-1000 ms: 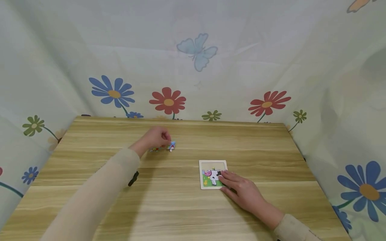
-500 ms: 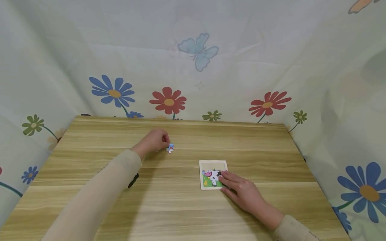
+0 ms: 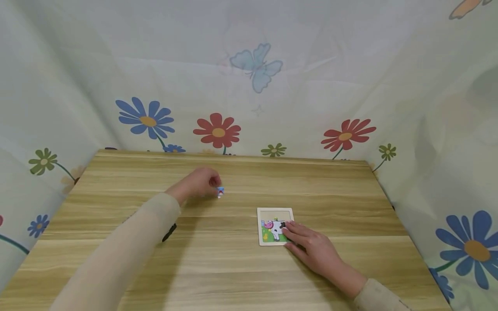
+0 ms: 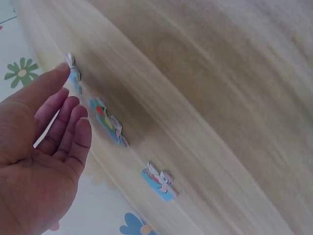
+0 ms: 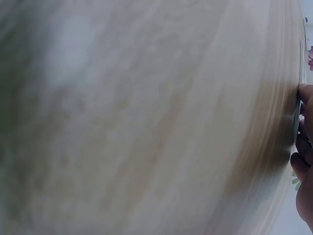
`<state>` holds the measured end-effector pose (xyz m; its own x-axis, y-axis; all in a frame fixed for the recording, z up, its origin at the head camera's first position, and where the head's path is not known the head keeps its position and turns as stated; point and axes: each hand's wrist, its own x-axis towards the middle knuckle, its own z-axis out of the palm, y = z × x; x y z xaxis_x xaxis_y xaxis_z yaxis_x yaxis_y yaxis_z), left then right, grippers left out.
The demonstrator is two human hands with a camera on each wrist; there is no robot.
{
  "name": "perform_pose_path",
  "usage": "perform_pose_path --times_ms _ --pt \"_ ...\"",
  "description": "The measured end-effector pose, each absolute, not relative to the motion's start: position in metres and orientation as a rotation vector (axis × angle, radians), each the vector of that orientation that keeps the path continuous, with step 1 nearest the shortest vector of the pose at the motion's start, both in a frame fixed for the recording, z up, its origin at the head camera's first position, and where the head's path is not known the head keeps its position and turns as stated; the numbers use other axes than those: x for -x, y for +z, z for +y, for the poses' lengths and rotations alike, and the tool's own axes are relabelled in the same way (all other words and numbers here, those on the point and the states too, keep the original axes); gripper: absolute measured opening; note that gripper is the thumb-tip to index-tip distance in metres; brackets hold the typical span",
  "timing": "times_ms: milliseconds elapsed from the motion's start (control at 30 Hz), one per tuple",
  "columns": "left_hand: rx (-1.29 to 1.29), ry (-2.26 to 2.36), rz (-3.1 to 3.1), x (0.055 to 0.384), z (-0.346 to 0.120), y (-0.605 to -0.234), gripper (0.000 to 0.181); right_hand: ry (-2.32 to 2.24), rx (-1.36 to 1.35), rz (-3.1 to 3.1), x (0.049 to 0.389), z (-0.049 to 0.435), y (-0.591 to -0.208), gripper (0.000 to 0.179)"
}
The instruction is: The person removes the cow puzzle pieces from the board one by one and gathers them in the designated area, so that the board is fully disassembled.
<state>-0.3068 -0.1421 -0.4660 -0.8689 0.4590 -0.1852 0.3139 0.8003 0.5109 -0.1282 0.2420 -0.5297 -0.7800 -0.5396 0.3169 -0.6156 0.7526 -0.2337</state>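
Observation:
In the head view, my left hand (image 3: 202, 181) is over the back of the table, beside a small blue-and-white puzzle piece (image 3: 220, 192). In the left wrist view its thumb tip meets the edge of a puzzle piece (image 4: 74, 78), and a gap shows between thumb and fingers. Two more puzzle pieces lie farther along: a green-and-red one (image 4: 108, 121) and a blue-and-white one (image 4: 159, 182). My right hand (image 3: 313, 248) rests its extended fingers on a white-framed cow puzzle board (image 3: 275, 210); the palm hides the board's lower right corner.
The wood-grain table (image 3: 233, 276) ends at a pale curtain (image 3: 288, 99) printed with flowers and a butterfly. Beneath the left forearm shows a small black object (image 3: 169, 233). Only fingers at the right border appear in the right wrist view.
The piece by my left hand has shifted slightly toward me and straightened, and the thumb now covers more of it. My right hand and the board stay in place.

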Motion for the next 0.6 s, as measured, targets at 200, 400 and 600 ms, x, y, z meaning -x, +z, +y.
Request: perform_pose_path --times_ms 200,400,600 --pt "-0.602 0.689 2.673 0.308 -0.141 -0.473 0.019 0.488 -0.911 -2.723 0.128 0.242 -0.53 0.044" --pt "-0.625 0.686 2.674 0.309 -0.141 -0.475 0.016 0.494 -0.912 -2.723 0.128 0.241 -0.53 0.044" --pt "-0.643 0.685 2.669 0.311 -0.141 -0.478 0.013 0.504 -0.92 -2.71 0.128 0.241 -0.53 0.043"
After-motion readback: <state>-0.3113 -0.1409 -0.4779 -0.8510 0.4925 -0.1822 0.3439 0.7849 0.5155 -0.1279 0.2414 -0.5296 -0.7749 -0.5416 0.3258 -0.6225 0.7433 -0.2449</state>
